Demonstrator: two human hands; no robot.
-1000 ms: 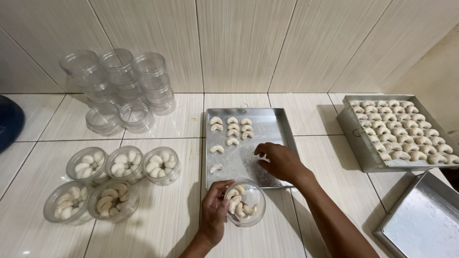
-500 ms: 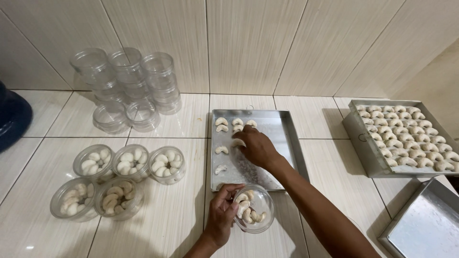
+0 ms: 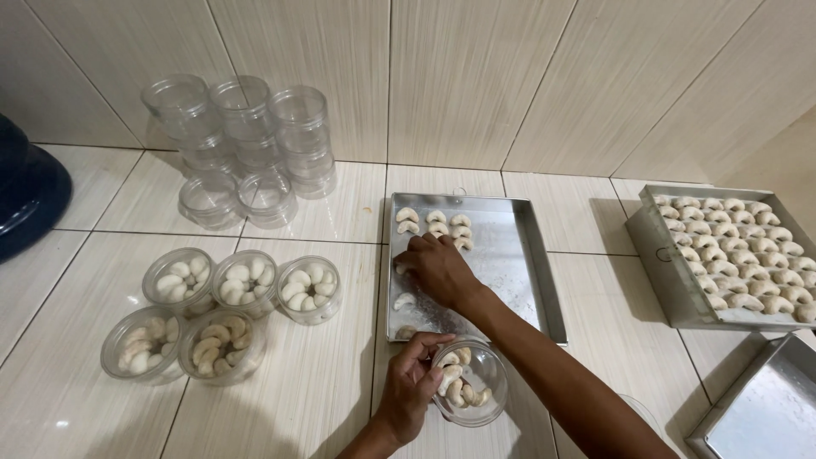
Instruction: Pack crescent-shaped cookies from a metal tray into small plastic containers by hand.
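From my remote seat I see the left hand (image 3: pixel 408 382) gripping a clear round plastic jar (image 3: pixel 470 382), tilted slightly toward me and partly filled with pale crescent cookies; it sits on the floor just at the near edge of the metal baking tray (image 3: pixel 518 263). The right hand (image 3: pixel 435 268) is reached over that tray, fingers curled down on its left side near a cookie (whether it actually pinches one I cannot tell). A small cluster of crescent cookies (image 3: pixel 435 223) lies at the tray's far left corner, with a couple of loose ones nearer.

The surface is a glossy cream tiled floor (image 3: pixel 323 408) meeting a tiled wall (image 3: pixel 467 76) of the same tone. Five filled jars (image 3: pixel 225 310) stand grouped to the left, and stacked empty jars (image 3: pixel 242 144) wait by the wall. To the right a second tray full of cookies (image 3: pixel 739 255) rests tilted, an empty tray (image 3: pixel 765 416) beside it. A dark blue object (image 3: pixel 25 195) shows at the left edge.
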